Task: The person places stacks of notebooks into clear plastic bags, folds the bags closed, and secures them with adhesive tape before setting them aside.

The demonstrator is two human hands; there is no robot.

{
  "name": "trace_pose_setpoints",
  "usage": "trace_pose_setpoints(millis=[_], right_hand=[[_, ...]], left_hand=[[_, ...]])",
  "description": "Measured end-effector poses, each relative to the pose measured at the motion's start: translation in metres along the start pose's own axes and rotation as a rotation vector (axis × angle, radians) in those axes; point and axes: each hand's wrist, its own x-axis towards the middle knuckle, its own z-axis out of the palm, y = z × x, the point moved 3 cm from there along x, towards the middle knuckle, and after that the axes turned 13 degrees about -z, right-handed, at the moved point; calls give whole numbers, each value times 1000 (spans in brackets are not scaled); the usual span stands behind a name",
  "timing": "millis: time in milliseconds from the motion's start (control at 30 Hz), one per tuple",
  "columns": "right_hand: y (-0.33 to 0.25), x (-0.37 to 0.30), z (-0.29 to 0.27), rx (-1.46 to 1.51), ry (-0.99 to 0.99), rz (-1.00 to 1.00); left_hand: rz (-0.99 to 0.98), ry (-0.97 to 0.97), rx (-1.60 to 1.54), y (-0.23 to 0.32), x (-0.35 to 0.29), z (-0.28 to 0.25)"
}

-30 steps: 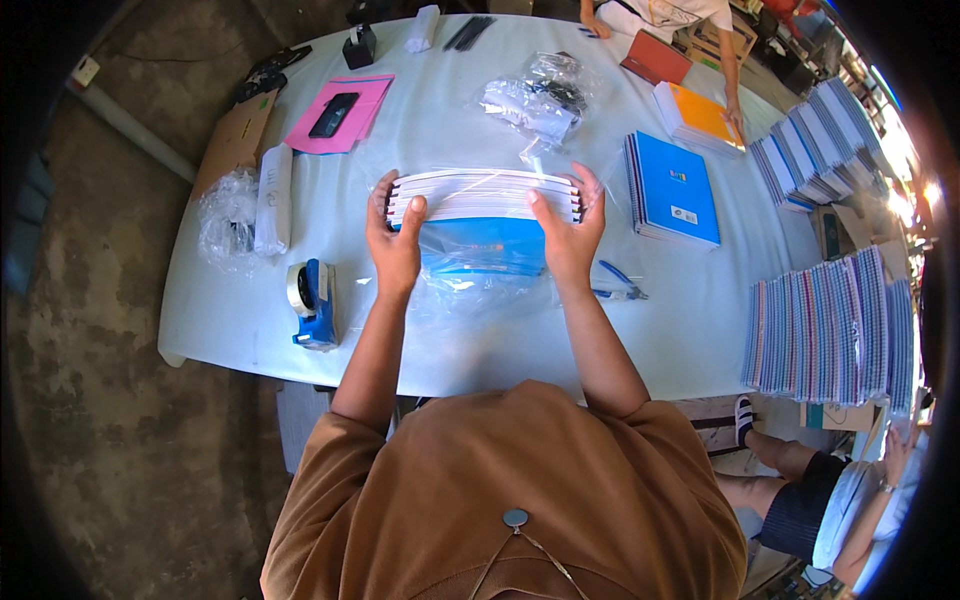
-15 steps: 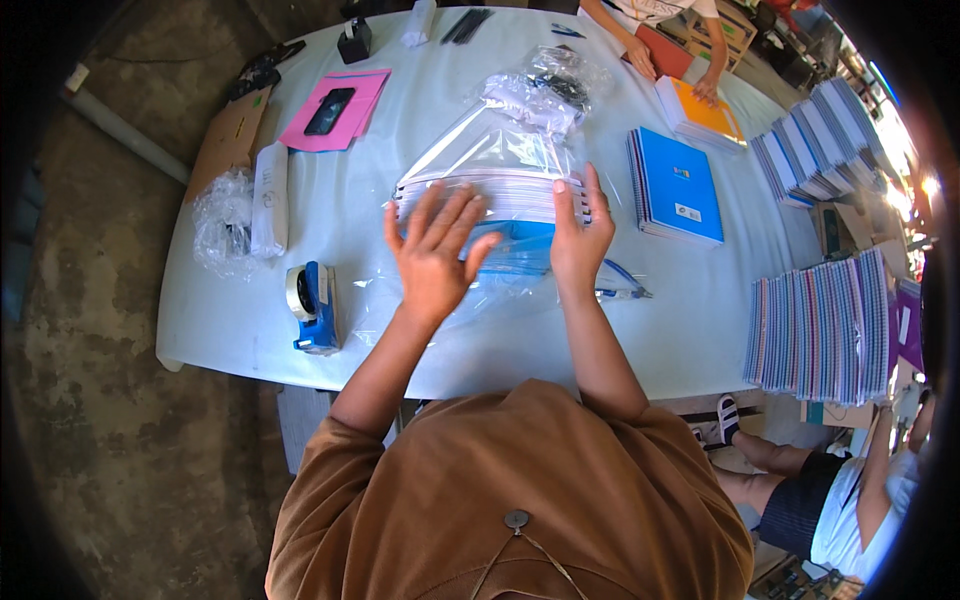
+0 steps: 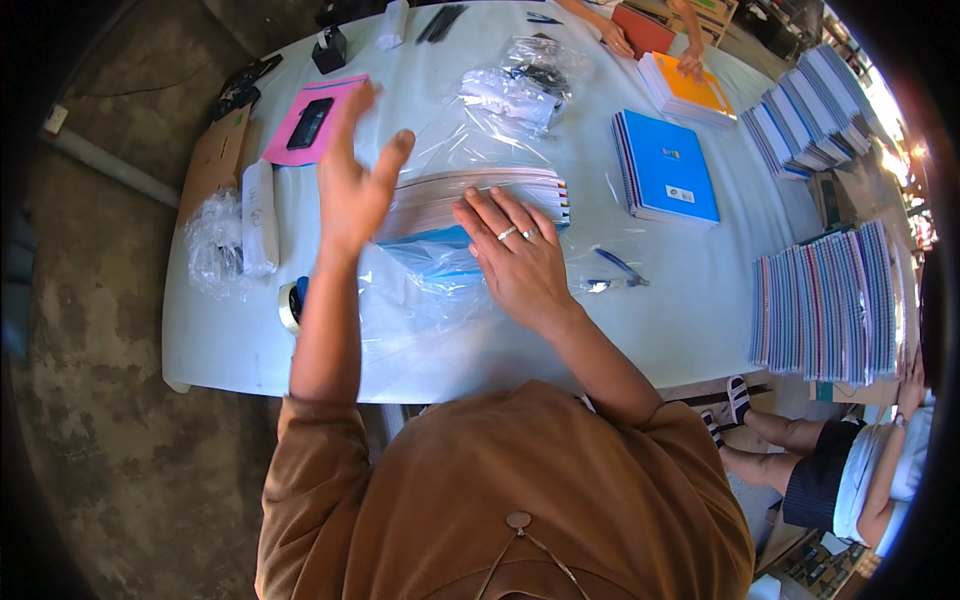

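A stack of spiral notebooks (image 3: 430,200) lies before me inside a clear plastic wrap (image 3: 470,150), page edges upward in view and a blue cover (image 3: 425,250) on the near side. My right hand (image 3: 520,250), with rings on it, rests flat on the near right part of the stack, fingers stretched. Raised at the stack's left end is my left hand (image 3: 355,195); its fingers and thumb are apart, holding nothing, the fingertips slightly blurred. Blue-handled pliers (image 3: 620,270) lie to the right of the wrap. Behind my left forearm, a tape dispenser (image 3: 292,303) is mostly hidden.
Blue notebooks (image 3: 670,170) sit to the right, with tall notebook stacks (image 3: 825,305) at the right edge. A co-worker's hand (image 3: 690,62) touches orange notebooks (image 3: 690,90). Crumpled plastic (image 3: 515,85), a phone (image 3: 310,123) on pink sheets and a white roll (image 3: 259,218) lie around.
My left hand has lifted off the stack and moved left and away from me. My right hand has shifted left from the stack's right end and flattened onto it. The view has shifted slightly.
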Motion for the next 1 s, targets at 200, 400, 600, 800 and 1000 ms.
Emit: trace_pose_setpoints(millis=[200,400,600,800,1000], right_hand=[[6,-4,6,-39,23,-43],[4,-2,8,-9,86,-46],[14,-10,19,-64,83,-69],[22,-18,23,406,1017,-12],[27,-17,19,238,531,-155]], left_hand=[[-196,-720,-141,3,76,18],[-44,-581,61,6,49,32],[41,-419,452,23,-39,37],[439,-23,147,6,-90,45],[454,-7,190,-6,-136,28]])
